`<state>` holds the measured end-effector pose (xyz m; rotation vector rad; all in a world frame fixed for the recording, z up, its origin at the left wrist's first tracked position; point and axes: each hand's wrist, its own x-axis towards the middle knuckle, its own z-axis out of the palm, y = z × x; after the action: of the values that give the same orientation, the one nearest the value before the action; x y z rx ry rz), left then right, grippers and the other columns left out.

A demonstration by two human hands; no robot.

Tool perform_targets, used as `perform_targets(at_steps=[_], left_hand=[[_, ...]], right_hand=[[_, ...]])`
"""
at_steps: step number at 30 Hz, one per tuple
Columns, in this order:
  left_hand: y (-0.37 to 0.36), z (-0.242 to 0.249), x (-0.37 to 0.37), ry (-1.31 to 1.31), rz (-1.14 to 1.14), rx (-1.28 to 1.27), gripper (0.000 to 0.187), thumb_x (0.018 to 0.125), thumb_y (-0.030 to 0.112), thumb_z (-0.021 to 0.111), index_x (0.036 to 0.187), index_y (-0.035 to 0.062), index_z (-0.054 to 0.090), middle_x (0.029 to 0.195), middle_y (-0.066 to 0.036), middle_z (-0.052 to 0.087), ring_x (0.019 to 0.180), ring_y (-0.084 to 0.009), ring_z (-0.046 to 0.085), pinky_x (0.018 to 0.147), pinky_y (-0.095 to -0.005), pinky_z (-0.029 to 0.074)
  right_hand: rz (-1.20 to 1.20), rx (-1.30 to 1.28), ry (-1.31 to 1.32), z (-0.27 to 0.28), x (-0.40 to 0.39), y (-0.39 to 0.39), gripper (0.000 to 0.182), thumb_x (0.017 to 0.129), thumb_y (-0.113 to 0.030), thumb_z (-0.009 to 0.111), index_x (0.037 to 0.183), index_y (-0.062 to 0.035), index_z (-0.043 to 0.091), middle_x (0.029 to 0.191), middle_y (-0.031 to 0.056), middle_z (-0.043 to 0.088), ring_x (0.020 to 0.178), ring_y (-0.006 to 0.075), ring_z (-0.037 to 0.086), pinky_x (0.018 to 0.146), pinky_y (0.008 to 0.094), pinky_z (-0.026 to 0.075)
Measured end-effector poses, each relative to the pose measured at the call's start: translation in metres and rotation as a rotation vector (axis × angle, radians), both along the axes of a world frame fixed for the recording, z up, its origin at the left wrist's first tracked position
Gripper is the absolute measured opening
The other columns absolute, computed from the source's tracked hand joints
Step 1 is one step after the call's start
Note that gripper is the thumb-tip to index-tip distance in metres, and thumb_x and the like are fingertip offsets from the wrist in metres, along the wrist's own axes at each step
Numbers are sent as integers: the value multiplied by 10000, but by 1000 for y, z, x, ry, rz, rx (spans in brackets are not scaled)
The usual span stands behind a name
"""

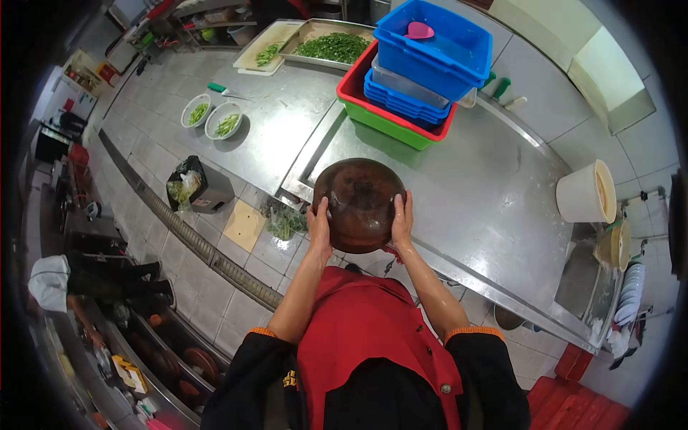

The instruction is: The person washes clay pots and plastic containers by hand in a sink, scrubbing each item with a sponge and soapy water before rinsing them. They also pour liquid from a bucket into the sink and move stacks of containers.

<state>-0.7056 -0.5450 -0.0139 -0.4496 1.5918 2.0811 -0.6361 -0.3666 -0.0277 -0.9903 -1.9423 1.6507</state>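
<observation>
A dark brown, rounded pot [358,204] with a wet, shiny surface is held in front of my body, its broad smooth side facing up toward me. My left hand [319,228] is closed around its left side, the thumb lying on the surface. On the opposite side my right hand [403,221] grips it the same way. In this view the pot overlaps the front edge of the steel counter [494,193]. Its far side and the fingers beneath it are hidden.
Beyond the pot stand a green-and-red tub [394,123] and stacked blue bins [433,57]. Chopped greens fill a metal tray [287,44]; two white bowls [224,120] [196,111] sit nearby. A white bucket [584,192] and sink [584,276] are right, a waste bin [213,192] left. A person [100,279] works behind left.
</observation>
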Motion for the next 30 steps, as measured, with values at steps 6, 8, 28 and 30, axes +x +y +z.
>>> perform_targets(at_steps=[6,8,28,30], left_hand=[[13,-8,-37,59,-17,-238,818,789,443,623,1381,32,235,1352,-162,321,1253,-288,329,1045,-421,289],[14,-2,-53,111,-69,-130,775,782,396,636,1369,51,264,1322,-148,358,1244,-282,344,1029,-428,313],[183,45,77,1236,-498,-597,318,871,129,528,1181,65,561,1395,-193,365,1345,-386,217,1086,-478,187],[223,40,123,1220,-654,-445,287,863,97,523,1143,56,571,1366,-171,407,1343,-368,232,1086,-470,195]], right_hand=[[-213,-33,-241,14,-38,-8,660,909,-490,414,1381,-37,321,1394,187,371,1308,398,257,1088,443,186],[-239,-46,-298,0,-49,-6,700,896,-528,406,1391,-43,305,1400,179,370,1299,401,269,1084,462,182],[-948,77,-91,-91,464,66,218,886,-135,530,1035,2,611,878,77,672,715,122,619,614,232,492],[-1242,-162,-68,-86,535,32,222,871,-158,561,1020,-8,627,832,91,678,730,124,629,638,243,492]])
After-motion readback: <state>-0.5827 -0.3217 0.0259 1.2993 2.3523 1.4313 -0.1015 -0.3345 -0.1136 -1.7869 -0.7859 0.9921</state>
